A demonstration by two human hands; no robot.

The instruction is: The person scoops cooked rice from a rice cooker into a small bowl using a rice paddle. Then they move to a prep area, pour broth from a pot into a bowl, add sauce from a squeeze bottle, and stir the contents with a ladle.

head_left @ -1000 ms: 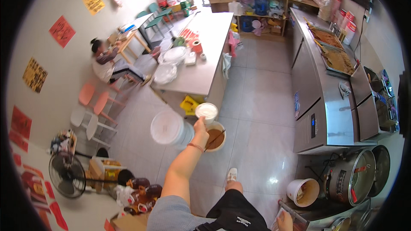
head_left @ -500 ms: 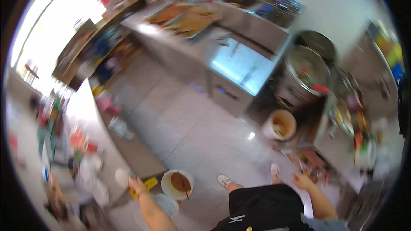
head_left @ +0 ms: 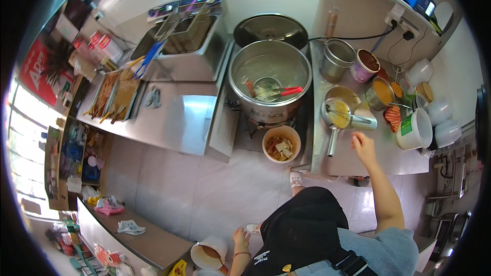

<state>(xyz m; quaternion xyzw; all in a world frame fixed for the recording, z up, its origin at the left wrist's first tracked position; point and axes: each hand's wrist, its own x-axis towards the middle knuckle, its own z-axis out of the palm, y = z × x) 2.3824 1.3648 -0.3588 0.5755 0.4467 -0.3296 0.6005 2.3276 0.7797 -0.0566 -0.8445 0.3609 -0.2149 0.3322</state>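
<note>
My right hand hovers over the front of the steel counter on the right, its fingers loosely bent and nothing visible in them. Just ahead of it lie a steel pan with yellow liquid and a whisk inside, and a shiny metal cup on its side. Low in the view, my left hand hangs empty with its fingers apart. Close to it stands a white bucket holding brown liquid and a stick-like handle.
A large steel pot of cloudy liquid holds a red-handled strainer. Below stands a bucket of scraps. Further left are a fryer and trays of skewers. Sauce containers and a white tub line the right counter.
My view has swung right, toward the pot and right counter. My right hand has come up over that counter. My left hand has moved off the left counter's edge, away from a pale round thing there.
</note>
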